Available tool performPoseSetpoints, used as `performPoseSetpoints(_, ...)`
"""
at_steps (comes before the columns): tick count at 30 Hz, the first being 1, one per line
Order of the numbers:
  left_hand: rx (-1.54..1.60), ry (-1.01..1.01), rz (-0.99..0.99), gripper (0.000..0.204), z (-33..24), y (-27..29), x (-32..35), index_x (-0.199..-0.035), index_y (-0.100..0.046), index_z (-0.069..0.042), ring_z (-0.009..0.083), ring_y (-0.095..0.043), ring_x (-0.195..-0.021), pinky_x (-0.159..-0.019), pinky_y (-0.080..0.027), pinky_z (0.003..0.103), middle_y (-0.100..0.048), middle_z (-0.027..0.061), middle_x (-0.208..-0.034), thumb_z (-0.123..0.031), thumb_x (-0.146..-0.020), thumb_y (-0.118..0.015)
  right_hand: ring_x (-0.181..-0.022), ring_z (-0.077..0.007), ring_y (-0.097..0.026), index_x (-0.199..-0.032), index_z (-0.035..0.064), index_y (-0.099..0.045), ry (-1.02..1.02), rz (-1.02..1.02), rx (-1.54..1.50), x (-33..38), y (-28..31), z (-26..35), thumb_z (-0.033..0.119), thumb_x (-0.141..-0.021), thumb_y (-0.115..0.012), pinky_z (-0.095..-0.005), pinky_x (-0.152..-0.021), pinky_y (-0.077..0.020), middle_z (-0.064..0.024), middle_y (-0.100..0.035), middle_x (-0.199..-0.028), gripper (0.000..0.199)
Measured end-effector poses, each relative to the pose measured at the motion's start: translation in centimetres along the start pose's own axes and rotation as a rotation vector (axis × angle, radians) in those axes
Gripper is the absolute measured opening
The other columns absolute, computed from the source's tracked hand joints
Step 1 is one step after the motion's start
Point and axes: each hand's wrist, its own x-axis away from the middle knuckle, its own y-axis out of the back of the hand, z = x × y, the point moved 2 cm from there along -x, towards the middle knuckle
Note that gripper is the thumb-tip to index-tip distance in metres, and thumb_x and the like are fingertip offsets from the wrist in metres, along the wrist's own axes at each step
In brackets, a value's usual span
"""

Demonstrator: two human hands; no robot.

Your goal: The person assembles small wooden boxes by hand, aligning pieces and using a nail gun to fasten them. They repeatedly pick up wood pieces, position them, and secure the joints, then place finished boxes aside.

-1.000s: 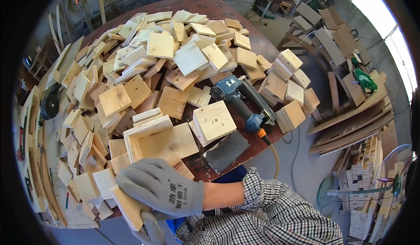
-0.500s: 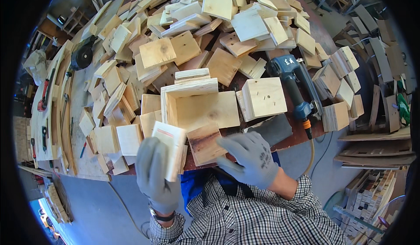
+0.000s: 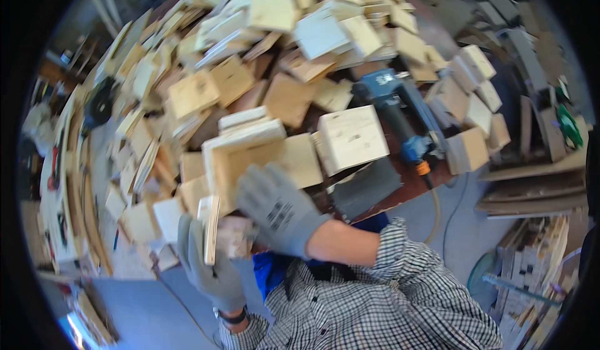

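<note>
Wooden piece (image 3: pixel 212 228) in left hand (image 3: pixel 211 278); nail gun (image 3: pixel 397 120) among piled blocks (image 3: pixel 273 11).

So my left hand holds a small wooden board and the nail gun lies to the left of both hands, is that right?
Not quite: the head view shows the nail gun lying to the right of your right hand and your left hand, which does hold a small wooden board.

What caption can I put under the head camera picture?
Gloved left hand holds a small wooden board, right hand nearby, before a heap of wood blocks and a blue nail gun.
</note>
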Motion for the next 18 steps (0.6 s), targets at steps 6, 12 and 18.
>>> performPoseSetpoints(6, -0.046, -0.121, 0.028, 0.038, 1.1, 0.3, 0.7, -0.138, -0.063, 0.010, 0.0448, -0.057, -0.137, -0.117, -0.043, 0.055, -0.061, 0.0268, -0.145, -0.004, -0.103, -0.056, -0.149, -0.0399, -0.037, -0.155, 0.0034, -0.042, 0.100, 0.219, 0.014, 1.7, 0.6, 0.1, 0.059, -0.080, -0.077, -0.0586, -0.128, -0.0206, -0.0206, -0.045, -0.153, 0.099)
performPoseSetpoints(12, -0.034, -0.269, 0.119, 0.041, 0.2, -1.2, -1.9, -0.142, -0.062, 0.007, 0.0414, -0.057, -0.139, -0.118, -0.043, 0.052, -0.060, 0.0231, -0.148, 0.001, -0.102, -0.058, -0.119, -0.0333, -0.055, -0.134, 0.0034, -0.056, 0.080, -0.104, 0.069, 2.5, -1.3, -0.3, 0.028, -0.093, -0.062, -0.0531, -0.113, -0.0393, -0.0145, -0.056, -0.120, 0.048)
performPoseSetpoints(18, -0.049, -0.418, 0.318, 0.050, -0.8, -3.9, -4.8, -0.136, -0.064, 0.005, 0.0507, -0.053, -0.138, -0.119, -0.039, 0.060, -0.061, 0.0254, -0.144, 0.002, -0.089, -0.047, -0.099, -0.0285, -0.061, -0.117, 0.0045, -0.068, 0.135, -0.385, 0.144, 2.9, 1.8, -1.0, 0.019, -0.091, -0.063, -0.0464, -0.099, -0.0456, -0.0084, -0.061, -0.099, 0.030)
